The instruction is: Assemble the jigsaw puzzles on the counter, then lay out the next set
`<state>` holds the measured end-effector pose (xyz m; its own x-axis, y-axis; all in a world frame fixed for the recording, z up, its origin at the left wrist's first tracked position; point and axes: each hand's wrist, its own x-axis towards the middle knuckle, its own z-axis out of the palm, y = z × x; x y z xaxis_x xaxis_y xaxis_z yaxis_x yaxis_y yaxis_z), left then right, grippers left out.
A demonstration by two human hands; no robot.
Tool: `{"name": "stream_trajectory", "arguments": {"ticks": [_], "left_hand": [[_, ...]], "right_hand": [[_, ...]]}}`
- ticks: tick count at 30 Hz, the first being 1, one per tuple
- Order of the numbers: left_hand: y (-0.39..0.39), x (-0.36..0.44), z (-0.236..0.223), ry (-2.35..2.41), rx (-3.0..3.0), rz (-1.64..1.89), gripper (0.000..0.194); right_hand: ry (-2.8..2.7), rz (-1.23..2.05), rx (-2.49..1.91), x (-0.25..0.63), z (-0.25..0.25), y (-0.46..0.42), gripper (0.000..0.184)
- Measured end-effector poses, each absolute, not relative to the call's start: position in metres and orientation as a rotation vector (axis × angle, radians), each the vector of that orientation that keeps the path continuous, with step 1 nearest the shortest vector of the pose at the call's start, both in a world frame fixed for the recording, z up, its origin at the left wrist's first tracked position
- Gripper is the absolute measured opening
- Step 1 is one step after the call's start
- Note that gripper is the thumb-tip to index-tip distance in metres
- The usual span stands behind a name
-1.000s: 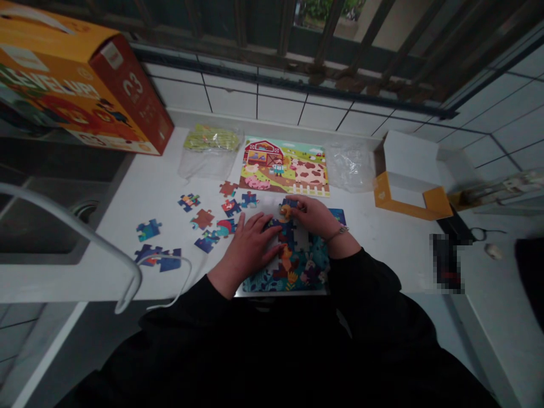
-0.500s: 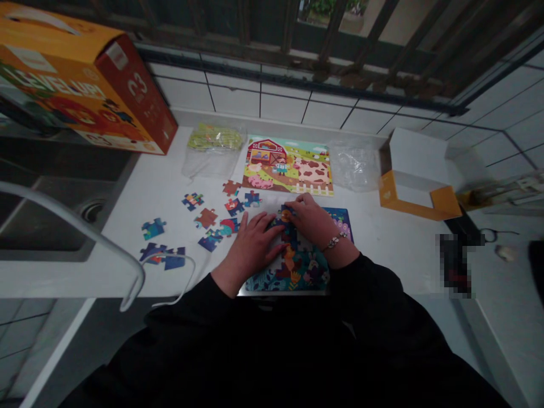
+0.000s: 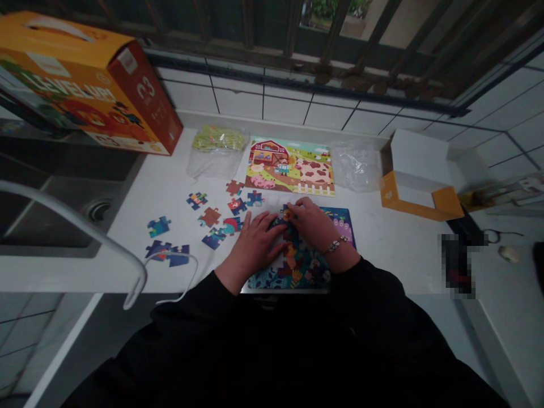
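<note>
The left hand point(image 3: 255, 246) is lying nearly flat with its fingers spread, pressing on the partly built jigsaw puzzle point(image 3: 293, 266) and holding nothing that I can see. The right hand point(image 3: 312, 229) is curving over the puzzle's top edge, with its fingertips point(image 3: 296, 205) bunching around a small orange-marked piece point(image 3: 288, 214). The hand is mostly closed, but I cannot tell whether it is gripping the piece or only pressing on it.

The puzzle is sitting on a white counter point(image 3: 382, 243), directly in front of the person, with a gap showing white near its middle. About 10 loose pieces point(image 3: 209, 216) are lying to its left, just beside the left hand and spreading toward a white faucet point(image 3: 80, 226). A finished farm puzzle point(image 3: 289, 167) is lying beyond the hands, between a plastic bag of green pieces point(image 3: 216, 141) and a clear plastic bag point(image 3: 356, 167). A large orange box point(image 3: 91, 90) is standing at the far left, and an open white and orange box point(image 3: 419, 175) is sitting at the far right. A beaded bracelet point(image 3: 338, 245) is circling the right wrist.
</note>
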<state>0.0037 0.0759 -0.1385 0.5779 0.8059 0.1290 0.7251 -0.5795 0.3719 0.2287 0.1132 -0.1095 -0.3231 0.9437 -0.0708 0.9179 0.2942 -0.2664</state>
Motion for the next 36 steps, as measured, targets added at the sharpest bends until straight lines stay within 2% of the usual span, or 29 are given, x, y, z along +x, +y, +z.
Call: {"name": "stream_trajectory", "arguments": {"ticks": [9, 12, 17, 26, 32, 36], "left_hand": [[0.071, -0.001, -0.133, 1.274, 2.541, 0.504, 0.037], [0.066, -0.019, -0.119, 1.478, 2.499, 0.486, 0.036], [0.068, -0.064, -0.107, 1.8, 2.407, 0.27, 0.045], [0.095, -0.099, -0.113, 1.721, 2.297, 0.291, 0.042], [0.088, -0.097, -0.099, 1.613, 2.124, 0.443, 0.017], [0.07, -0.088, -0.097, 1.64, 1.946, 0.467, 0.026]], "right_hand": [[-2.551, 0.391, -1.947, 0.21, -0.082, 0.131, 0.022], [-2.558, 0.36, -2.0, 0.203, -0.075, 0.129, 0.021], [-2.543, 0.344, -2.011, 0.2, -0.074, 0.123, 0.02], [-2.443, 0.356, -1.939, 0.209, -0.089, 0.114, 0.025], [-2.4, 0.348, -1.893, 0.213, -0.098, 0.109, 0.021], [-2.351, 0.355, -1.848, 0.214, -0.105, 0.108, 0.021]]}}
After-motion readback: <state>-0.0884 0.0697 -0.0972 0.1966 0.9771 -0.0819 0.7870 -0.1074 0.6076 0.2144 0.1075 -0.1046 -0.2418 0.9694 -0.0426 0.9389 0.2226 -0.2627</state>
